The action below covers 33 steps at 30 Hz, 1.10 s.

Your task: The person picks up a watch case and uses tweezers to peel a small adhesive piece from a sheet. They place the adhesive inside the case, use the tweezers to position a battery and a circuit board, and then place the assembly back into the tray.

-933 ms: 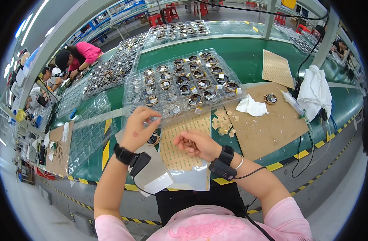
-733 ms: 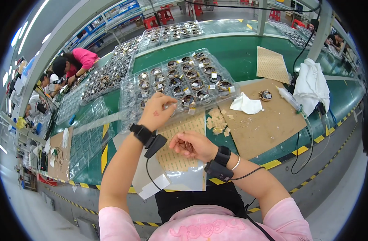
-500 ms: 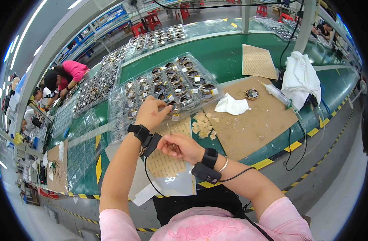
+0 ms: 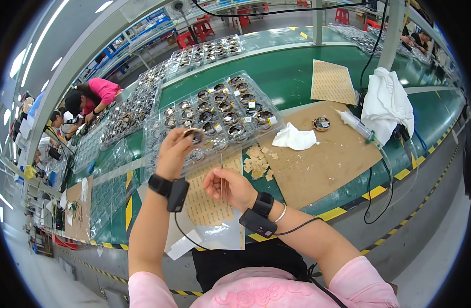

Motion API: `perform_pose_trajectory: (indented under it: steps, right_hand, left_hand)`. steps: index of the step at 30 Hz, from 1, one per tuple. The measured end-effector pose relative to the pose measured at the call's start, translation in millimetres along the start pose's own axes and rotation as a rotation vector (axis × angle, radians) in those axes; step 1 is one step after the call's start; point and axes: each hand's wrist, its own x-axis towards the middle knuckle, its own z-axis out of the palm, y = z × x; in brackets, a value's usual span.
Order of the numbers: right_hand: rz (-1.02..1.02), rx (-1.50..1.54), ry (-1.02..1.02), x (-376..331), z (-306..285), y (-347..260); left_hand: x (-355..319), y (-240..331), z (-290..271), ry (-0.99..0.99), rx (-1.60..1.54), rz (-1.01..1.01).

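Observation:
My left hand [image 4: 172, 152] pinches a round, dark, coil-like part [image 4: 195, 136] with a copper-coloured rim, lifted above the near left side of a clear plastic tray [image 4: 257, 135]. Similar round parts, several with white labels, sit in the tray's pockets. My right hand [image 4: 234, 187] is closed around thin metal tweezers [image 4: 223, 191], which point up and away from me. Beneath it lies a tan sheet of stickers [image 4: 207, 204] printed in green. Both wrists wear black strapped devices with cables.
On a brown board [image 4: 317, 167] rest a white cloth [image 4: 295, 137], a single round part [image 4: 321, 123] and a syringe [image 4: 354, 125] with a tube. Small tan scraps [image 4: 255, 163] lie beside it. A metal post [image 4: 392, 43] stands far right. At left, a person in pink [image 4: 103, 91] bends over trays.
My left hand has lifted a round part out of the tray and drawn it left. My right hand stays near the sticker sheet, the tweezers now upright. The view has shifted slightly.

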Motion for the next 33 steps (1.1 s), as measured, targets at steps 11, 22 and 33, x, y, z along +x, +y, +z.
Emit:
perform_pose_trajectory:
  steps: [11, 22, 33]
  right_hand:
    - [-0.042, -0.133, 0.215, 5, 14, 11]
    - [-0.198, -0.094, 0.152, 57, 31, 15]
    - [-0.098, -0.713, 0.015, 124, -54, 83]
  left_hand:
    - [-90, -3, -47, -0.029, -0.177, -0.369]
    - [-115, -40, -92, -0.242, 0.017, -0.242]
    - [-68, -143, -150, -0.273, -0.028, -0.157]
